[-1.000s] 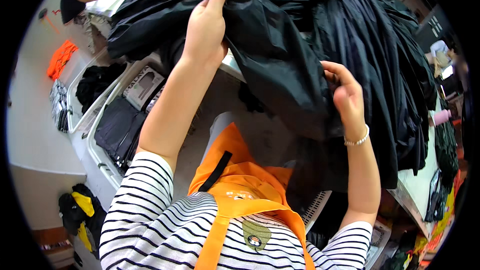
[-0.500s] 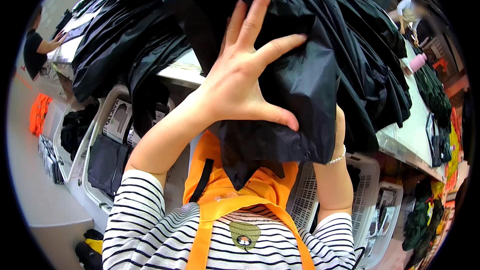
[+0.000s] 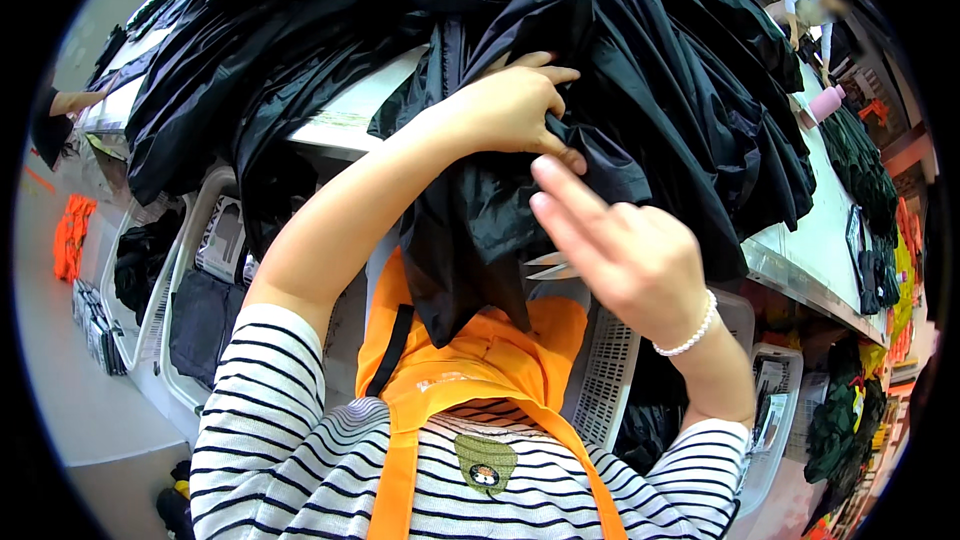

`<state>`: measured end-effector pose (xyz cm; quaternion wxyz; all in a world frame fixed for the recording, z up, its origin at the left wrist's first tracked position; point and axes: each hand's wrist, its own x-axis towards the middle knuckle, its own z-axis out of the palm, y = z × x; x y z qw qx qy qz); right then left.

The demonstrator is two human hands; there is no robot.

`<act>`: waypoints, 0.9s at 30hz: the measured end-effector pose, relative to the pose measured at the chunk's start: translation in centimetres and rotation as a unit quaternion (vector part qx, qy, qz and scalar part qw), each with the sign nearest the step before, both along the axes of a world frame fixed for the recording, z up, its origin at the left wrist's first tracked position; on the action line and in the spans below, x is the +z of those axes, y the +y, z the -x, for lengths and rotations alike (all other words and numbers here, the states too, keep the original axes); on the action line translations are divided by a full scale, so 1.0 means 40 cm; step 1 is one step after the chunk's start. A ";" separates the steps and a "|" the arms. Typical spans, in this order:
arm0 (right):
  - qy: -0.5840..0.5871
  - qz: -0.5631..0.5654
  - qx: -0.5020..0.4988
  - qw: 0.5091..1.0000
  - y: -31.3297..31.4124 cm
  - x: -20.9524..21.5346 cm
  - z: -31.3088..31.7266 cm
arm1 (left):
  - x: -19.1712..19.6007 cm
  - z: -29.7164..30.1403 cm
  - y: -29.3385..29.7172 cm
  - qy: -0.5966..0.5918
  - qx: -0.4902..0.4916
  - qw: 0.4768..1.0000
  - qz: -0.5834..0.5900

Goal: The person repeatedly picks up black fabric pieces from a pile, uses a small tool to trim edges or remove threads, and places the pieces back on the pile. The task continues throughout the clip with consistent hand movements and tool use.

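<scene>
Left hand pinching black garment; right hand loosely gripping small scissors (blades peeking out).

Single head cam, looks steeply down, v. close on hands, black fabric & table edge.

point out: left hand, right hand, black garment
left hand (image 3: pixel 515 105), head view, on the back of the hand pinching the fabric.
right hand (image 3: pixel 625 255), head view, on the back of the hand, above the bead bracelet.
black garment (image 3: pixel 660 70), head view, on a fold over the table edge.
</scene>
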<state>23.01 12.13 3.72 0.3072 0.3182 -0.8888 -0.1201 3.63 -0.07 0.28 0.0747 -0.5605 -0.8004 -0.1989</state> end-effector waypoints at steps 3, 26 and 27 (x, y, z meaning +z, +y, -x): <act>-0.033 -0.098 -0.010 0.995 -0.032 -0.030 0.035 | 0.000 0.021 0.009 -0.024 -0.015 1.000 -0.006; -0.338 0.595 0.044 0.728 0.000 -0.015 0.207 | -0.013 -0.124 -0.215 -0.690 -0.012 0.649 -0.322; -0.290 0.607 0.055 0.737 -0.003 -0.016 0.204 | -0.012 -0.122 -0.215 -0.706 -0.007 0.626 -0.329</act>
